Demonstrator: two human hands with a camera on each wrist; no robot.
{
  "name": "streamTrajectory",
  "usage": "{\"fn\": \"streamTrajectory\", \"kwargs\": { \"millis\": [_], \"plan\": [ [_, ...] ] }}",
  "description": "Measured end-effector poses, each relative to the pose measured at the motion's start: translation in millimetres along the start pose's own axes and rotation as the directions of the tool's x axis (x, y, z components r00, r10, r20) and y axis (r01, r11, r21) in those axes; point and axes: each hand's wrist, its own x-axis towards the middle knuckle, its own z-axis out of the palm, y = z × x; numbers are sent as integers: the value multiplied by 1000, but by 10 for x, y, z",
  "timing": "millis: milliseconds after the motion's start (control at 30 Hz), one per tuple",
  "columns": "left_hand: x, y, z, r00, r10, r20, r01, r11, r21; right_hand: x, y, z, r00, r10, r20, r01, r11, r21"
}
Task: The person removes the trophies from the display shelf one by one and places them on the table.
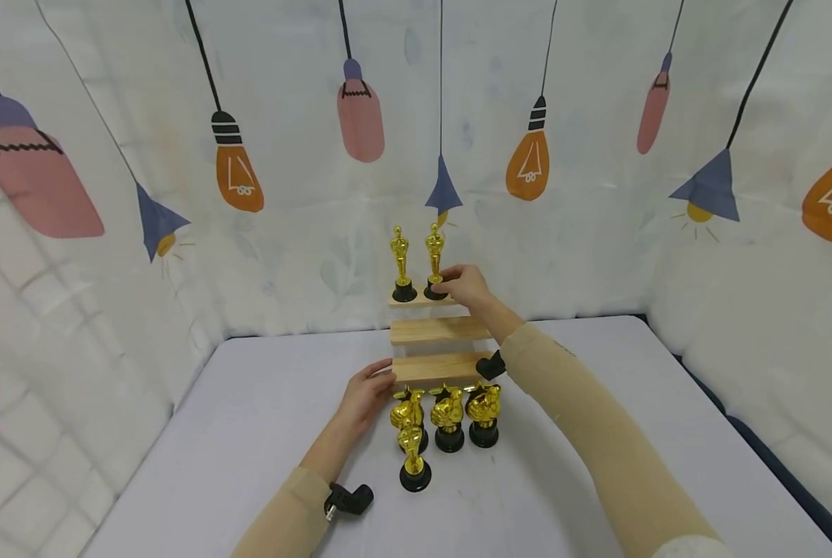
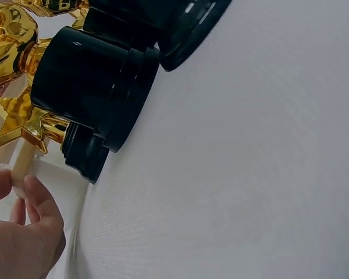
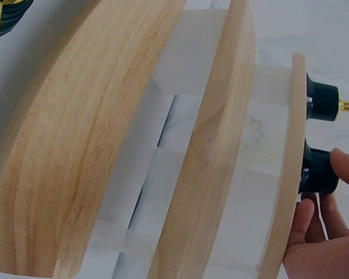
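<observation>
A three-tier wooden display stand (image 1: 443, 367) stands on the table. Two gold figure trophies with black bases are on its top tier: a left trophy (image 1: 400, 256) and a right trophy (image 1: 435, 249). My right hand (image 1: 466, 287) holds the right trophy by its black base (image 3: 319, 172), thumb on one side and fingers on the other, with the base at the board. Down at the lowest tier, my left hand (image 1: 367, 395) pinches the left end of the board (image 2: 24, 163) between thumb and fingers.
In front of the stand are several gold trophies with black bases, among them a middle trophy (image 1: 448, 418), a right-hand trophy (image 1: 484, 415) and a smaller front trophy (image 1: 413, 457). A patterned white curtain (image 1: 304, 256) hangs behind the white tabletop (image 1: 248, 434).
</observation>
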Motion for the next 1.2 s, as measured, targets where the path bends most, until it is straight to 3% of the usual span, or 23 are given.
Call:
{"fn": "streamTrajectory", "kwargs": {
  "millis": [800,1200],
  "plan": [
    [42,-21,-25,1000,-9,-2,9,1000,-11,-40,-41,-79,998,-17,67,22,997,-67],
    [31,-22,-20,1000,-2,2,2,1000,2,-168,-76,-162,992,-25,127,35,996,-84]
  ]
}}
